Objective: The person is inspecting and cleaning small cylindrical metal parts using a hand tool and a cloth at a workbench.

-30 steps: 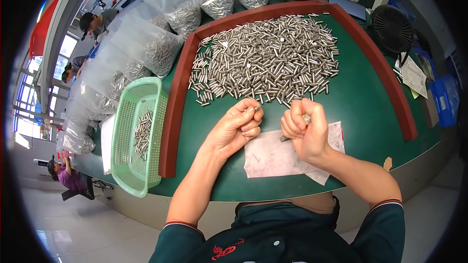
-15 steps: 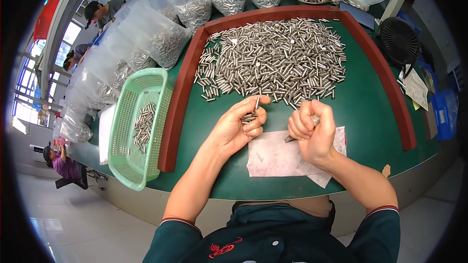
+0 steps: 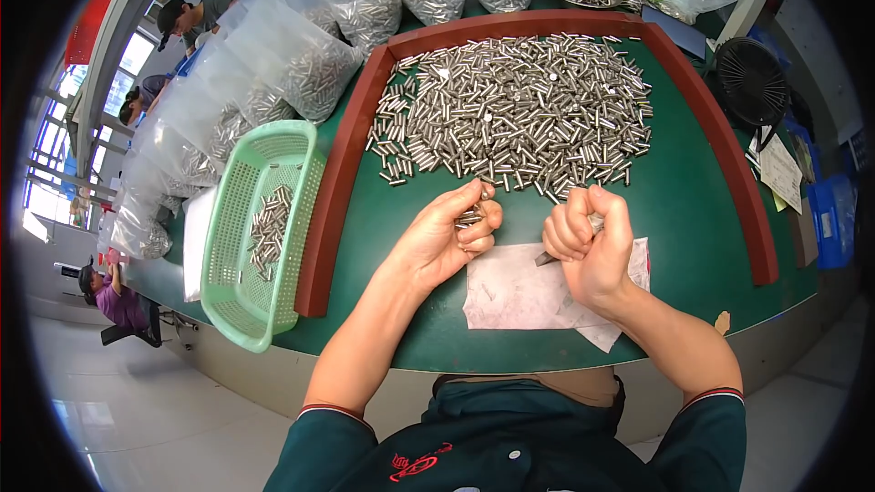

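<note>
My left hand [image 3: 448, 235] is closed on several short metal pins [image 3: 470, 216]; one shows at the tips of the thumb and index finger. To its right, my right hand [image 3: 591, 241] makes a fist around a grey object [image 3: 545, 259]. Its ends stick out on both sides of the fist, but its kind cannot be made out. A stained pale cloth [image 3: 515, 296] lies on the green table under and beside my right hand. Just beyond both hands spreads a large heap of metal pins [image 3: 529, 109], all short, shiny cylinders.
Red-brown rails [image 3: 339, 191] border the heap on three sides. A pale green basket [image 3: 239, 310] holding some pins stands at the left. Clear bags of pins [image 3: 319, 73] line the far left. At the right are a black fan [image 3: 752, 80] and a blue bin [image 3: 831, 219]. Co-workers sit farther off.
The pin that stood up between my left thumb and index finger has dropped lower, and those fingertips have drawn together. My right fist keeps its grip. The whole view has shifted slightly.
</note>
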A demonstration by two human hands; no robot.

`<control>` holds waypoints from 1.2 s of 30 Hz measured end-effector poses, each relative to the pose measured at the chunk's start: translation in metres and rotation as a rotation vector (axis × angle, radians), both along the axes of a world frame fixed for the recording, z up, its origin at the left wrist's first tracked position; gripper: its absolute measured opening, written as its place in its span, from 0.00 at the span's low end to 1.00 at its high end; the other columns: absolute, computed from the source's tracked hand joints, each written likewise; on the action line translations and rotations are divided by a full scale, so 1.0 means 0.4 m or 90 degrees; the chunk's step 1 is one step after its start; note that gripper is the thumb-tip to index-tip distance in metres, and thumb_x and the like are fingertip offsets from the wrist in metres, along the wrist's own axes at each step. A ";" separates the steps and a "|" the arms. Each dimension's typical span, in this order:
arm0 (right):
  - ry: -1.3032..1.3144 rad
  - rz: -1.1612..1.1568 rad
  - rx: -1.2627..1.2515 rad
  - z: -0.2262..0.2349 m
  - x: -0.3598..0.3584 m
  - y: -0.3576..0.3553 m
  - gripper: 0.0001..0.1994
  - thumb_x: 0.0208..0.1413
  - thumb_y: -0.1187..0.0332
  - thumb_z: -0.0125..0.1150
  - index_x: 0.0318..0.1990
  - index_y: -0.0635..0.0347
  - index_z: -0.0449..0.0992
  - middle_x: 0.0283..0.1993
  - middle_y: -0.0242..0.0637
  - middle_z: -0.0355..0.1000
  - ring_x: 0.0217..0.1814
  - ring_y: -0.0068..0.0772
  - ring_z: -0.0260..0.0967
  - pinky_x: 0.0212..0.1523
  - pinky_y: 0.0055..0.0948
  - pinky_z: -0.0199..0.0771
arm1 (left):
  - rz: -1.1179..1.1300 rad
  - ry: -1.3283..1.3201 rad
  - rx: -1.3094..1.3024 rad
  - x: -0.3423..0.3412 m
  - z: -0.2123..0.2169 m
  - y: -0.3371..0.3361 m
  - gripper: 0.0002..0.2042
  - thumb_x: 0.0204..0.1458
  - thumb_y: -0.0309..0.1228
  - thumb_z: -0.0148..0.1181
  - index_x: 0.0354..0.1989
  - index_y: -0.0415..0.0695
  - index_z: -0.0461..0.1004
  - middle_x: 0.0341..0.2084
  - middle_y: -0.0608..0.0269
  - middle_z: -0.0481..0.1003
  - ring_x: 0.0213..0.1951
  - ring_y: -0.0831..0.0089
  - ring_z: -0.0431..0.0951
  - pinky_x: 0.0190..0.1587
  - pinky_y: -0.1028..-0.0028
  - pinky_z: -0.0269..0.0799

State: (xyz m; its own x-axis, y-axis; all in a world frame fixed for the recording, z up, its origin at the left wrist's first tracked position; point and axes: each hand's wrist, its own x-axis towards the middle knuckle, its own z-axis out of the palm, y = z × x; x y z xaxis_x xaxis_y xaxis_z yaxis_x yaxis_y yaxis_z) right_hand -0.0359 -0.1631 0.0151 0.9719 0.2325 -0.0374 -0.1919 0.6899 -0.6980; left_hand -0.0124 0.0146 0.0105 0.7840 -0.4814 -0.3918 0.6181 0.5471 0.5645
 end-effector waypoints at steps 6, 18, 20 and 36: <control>-0.003 0.004 0.003 0.000 -0.001 0.001 0.20 0.54 0.61 0.32 0.11 0.54 0.50 0.07 0.25 0.43 0.10 0.17 0.35 0.13 0.21 0.38 | -0.009 -0.026 -0.007 0.000 -0.005 0.004 0.09 0.56 0.34 0.44 0.34 0.41 0.65 0.14 0.70 0.59 0.13 0.85 0.51 0.17 0.85 0.48; -0.004 0.002 -0.008 -0.007 0.004 0.001 0.19 0.54 0.61 0.33 0.11 0.54 0.49 0.07 0.25 0.42 0.10 0.17 0.35 0.13 0.21 0.38 | 0.810 -0.582 1.217 -0.013 0.165 0.250 0.07 0.54 0.28 0.42 0.35 0.37 0.65 0.20 0.60 0.65 0.21 0.74 0.64 0.24 0.73 0.60; 0.001 0.006 -0.004 -0.006 0.004 0.004 0.19 0.54 0.61 0.33 0.11 0.54 0.49 0.07 0.25 0.42 0.11 0.17 0.35 0.13 0.21 0.38 | 0.798 -0.468 1.236 -0.029 0.152 0.328 0.09 0.53 0.29 0.45 0.37 0.37 0.65 0.25 0.54 0.69 0.26 0.66 0.69 0.30 0.70 0.63; 0.010 0.001 0.000 -0.002 0.005 -0.001 0.18 0.53 0.61 0.34 0.12 0.54 0.49 0.07 0.26 0.42 0.11 0.17 0.35 0.13 0.21 0.38 | 0.194 -0.914 1.004 0.032 0.008 0.006 0.08 0.37 0.20 0.58 0.29 0.39 0.71 0.23 0.57 0.68 0.28 0.61 0.69 0.31 0.68 0.64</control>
State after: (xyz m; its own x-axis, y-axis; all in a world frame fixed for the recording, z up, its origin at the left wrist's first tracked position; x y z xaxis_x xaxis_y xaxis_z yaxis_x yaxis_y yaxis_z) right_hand -0.0339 -0.1633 0.0143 0.9708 0.2338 -0.0534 -0.2042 0.6894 -0.6950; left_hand 0.0004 0.0171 0.0136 0.7958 -0.2707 0.5417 -0.5285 -0.7471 0.4032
